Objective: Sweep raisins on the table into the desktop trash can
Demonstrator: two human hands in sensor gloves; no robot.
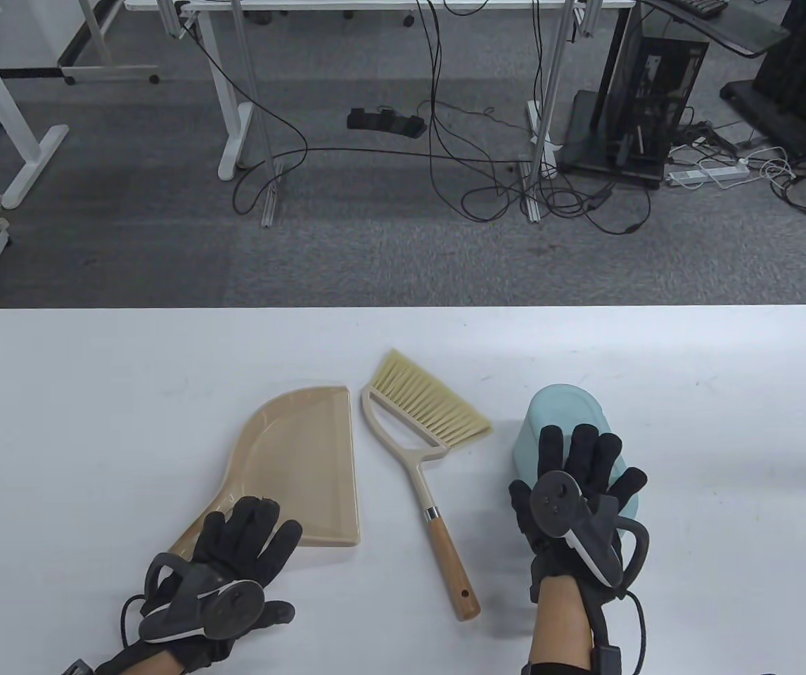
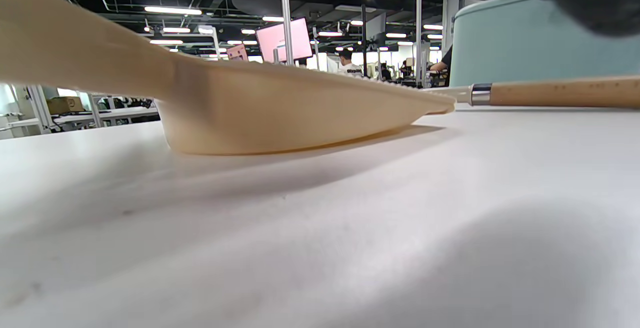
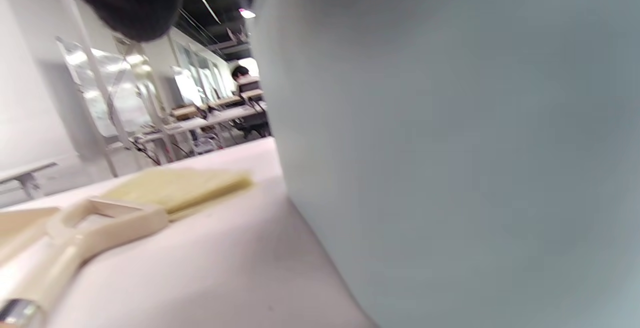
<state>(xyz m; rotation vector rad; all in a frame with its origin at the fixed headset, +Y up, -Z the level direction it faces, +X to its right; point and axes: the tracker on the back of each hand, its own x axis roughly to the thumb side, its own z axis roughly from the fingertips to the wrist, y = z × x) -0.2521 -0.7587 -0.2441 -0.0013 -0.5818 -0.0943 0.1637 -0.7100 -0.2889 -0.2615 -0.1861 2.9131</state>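
Note:
A beige dustpan (image 1: 304, 457) lies flat on the white table (image 1: 93, 394); it also shows in the left wrist view (image 2: 280, 108). My left hand (image 1: 259, 517) rests with fingers stretched over the dustpan's handle end. A brush (image 1: 425, 429) with pale bristles and a wooden handle (image 1: 453, 562) lies to the right of the dustpan. A light-blue desktop trash can (image 1: 563, 411) stands further right and fills the right wrist view (image 3: 450, 143). My right hand (image 1: 575, 450) lies on its near side with fingers spread. I see no raisins.
The table's far edge (image 1: 403, 308) drops to a grey floor with desk legs and cables. The brush head (image 3: 175, 185) lies just left of the can. White tabletop stretches to the left and right of the objects.

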